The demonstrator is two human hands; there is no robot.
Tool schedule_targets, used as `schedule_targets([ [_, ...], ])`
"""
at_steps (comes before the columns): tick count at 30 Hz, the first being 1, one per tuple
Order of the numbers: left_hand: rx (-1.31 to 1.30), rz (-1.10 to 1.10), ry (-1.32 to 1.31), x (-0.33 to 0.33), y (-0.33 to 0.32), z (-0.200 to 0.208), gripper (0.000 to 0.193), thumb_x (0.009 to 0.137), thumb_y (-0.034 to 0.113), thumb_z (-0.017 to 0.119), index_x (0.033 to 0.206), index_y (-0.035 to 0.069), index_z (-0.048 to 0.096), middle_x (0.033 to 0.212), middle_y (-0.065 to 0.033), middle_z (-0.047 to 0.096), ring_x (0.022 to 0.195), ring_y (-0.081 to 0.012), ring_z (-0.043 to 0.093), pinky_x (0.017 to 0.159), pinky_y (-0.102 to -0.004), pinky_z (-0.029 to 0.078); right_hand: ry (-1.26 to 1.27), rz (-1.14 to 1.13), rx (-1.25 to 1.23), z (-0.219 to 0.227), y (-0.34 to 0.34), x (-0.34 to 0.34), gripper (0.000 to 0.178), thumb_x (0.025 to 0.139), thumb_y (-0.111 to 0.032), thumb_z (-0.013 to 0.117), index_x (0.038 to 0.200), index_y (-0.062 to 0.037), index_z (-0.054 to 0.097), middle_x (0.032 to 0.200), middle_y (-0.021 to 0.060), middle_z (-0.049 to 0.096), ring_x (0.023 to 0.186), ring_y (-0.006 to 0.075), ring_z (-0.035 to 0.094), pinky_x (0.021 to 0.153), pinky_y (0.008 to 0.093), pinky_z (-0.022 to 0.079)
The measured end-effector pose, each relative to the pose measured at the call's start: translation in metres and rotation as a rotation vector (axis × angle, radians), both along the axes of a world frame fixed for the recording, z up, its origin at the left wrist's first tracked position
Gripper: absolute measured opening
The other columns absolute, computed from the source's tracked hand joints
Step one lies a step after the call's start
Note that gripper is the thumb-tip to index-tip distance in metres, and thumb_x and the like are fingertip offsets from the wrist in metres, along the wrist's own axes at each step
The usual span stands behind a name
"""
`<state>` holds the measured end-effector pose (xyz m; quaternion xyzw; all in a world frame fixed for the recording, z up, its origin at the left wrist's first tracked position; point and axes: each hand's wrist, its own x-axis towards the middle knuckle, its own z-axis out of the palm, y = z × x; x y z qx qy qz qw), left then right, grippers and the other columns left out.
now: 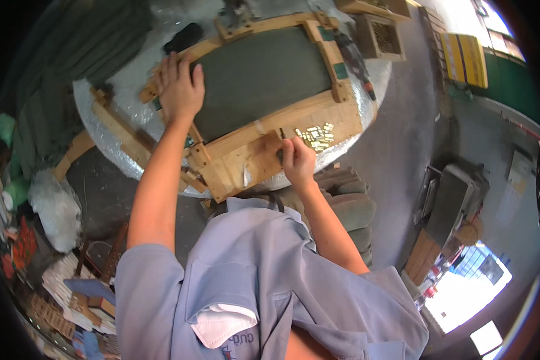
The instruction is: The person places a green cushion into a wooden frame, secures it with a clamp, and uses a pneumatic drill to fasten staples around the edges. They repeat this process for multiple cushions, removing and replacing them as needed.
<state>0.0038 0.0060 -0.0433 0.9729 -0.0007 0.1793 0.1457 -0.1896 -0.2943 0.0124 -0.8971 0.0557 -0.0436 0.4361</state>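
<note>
A wooden frame point(240, 143) with a dark green-grey panel point(261, 75) set inside it lies before me. My left hand point(180, 90) rests with fingers stretched over the frame's far left corner. Close to my body, my right hand point(298, 161) is closed around a small dark tool point(282, 134); its slim tip shows above the fist, and its exact kind is hidden by the fingers. Just right of that hand, several small shiny brass-coloured fittings point(317, 137) lie scattered on a wooden board point(252, 161) along the frame's near side.
Clear plastic wrap point(117, 99) covers the round worktop. A long dark tool with an orange-red end point(355, 60) lies right of the frame, near a wooden box point(381, 37). Loose wooden pieces point(123, 129) lie at left. Stacked grey-green cushions point(348, 204) sit below the worktop's right edge.
</note>
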Motion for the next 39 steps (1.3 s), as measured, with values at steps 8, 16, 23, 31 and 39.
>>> schedule_targets([
  [8,0.029,-0.016,0.06,-0.014,0.007,0.005,0.05,0.113,0.045,0.052,0.153,0.015,0.06,0.163,-0.0211,0.054,0.155,-0.043,0.045,0.127,-0.0637,0.031,0.083,-0.131,0.212,0.02,-0.013,-0.045,0.031,0.111,-0.019,0.064,0.085,-0.0022,0.058,0.067,0.0172,0.05,0.056,0.0253,0.053,0.055,0.0397,0.042],
  [16,0.061,-0.034,0.101,-0.014,0.004,0.011,0.049,0.115,0.043,0.049,0.152,0.012,0.059,0.163,-0.0228,0.052,0.157,-0.0449,0.041,0.127,-0.0659,0.03,0.112,-0.011,-0.108,0.015,0.003,0.002,0.035,0.11,-0.022,0.067,0.083,-0.0044,0.053,0.071,0.0213,0.058,0.063,0.0422,0.061,0.057,0.0472,0.046],
  [23,0.08,-0.033,0.102,-0.016,-0.005,0.013,0.05,0.115,0.042,0.049,0.153,0.011,0.057,0.163,-0.023,0.052,0.157,-0.045,0.041,0.127,-0.0675,0.03,0.078,-0.004,-0.135,0.011,0.001,0.001,0.035,0.108,-0.021,0.069,0.082,-0.0049,0.052,0.069,0.0183,0.058,0.06,0.0407,0.061,0.054,0.0474,0.045],
  [31,0.047,-0.045,0.066,-0.015,-0.004,0.01,0.05,0.115,0.042,0.049,0.152,0.01,0.058,0.162,-0.0226,0.053,0.155,-0.0439,0.043,0.126,-0.066,0.031,0.018,-0.065,-0.286,0.002,0.011,0.012,0.038,0.111,-0.026,0.067,0.084,-0.0032,0.054,0.069,0.021,0.056,0.06,0.0418,0.057,0.055,0.0469,0.044],
  [39,0.105,-0.064,0.064,-0.013,0.011,0.009,0.051,0.115,0.044,0.049,0.151,0.009,0.059,0.161,-0.023,0.054,0.155,-0.0441,0.043,0.127,-0.0649,0.031,0.042,-0.178,0.245,0.032,-0.017,-0.057,0.021,0.113,-0.017,0.063,0.099,-0.0013,0.068,0.076,0.0198,0.062,0.065,0.0226,0.064,0.062,0.0363,0.049],
])
